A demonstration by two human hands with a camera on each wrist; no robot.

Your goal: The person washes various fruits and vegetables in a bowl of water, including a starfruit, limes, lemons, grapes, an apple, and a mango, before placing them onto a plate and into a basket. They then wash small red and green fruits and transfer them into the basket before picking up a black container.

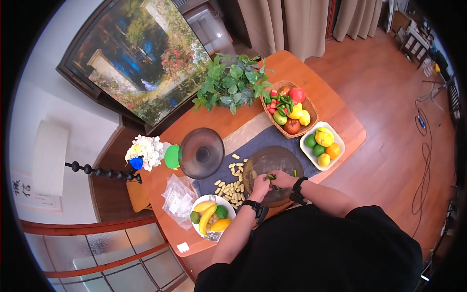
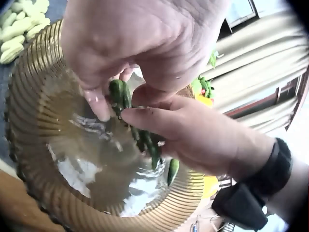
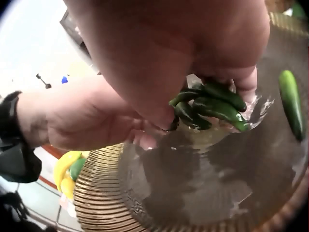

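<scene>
Several green peppers (image 1: 271,177) are bunched between the two hands, low over a ribbed amber glass bowl (image 2: 29,106) holding clear liquid. Fingers and thumb of the left hand (image 1: 261,187) curl round one end of the bunch (image 2: 145,140). From the other side the right hand (image 1: 284,179) grips the same peppers (image 3: 219,108), its thumb near the left fingers. Both palms are partly hidden. A single loose green pepper (image 3: 291,104) lies in the bowl by the right hand, away from the bunch.
Left of the bowl, peanuts (image 1: 236,187) lie on a dark cloth; a plate of fruit (image 1: 207,215), a plastic bag (image 1: 179,200) and a dark round lid-like dish (image 1: 201,153) stand beyond. A basket of produce (image 1: 292,125) and a white fruit dish (image 1: 310,155) are at the right.
</scene>
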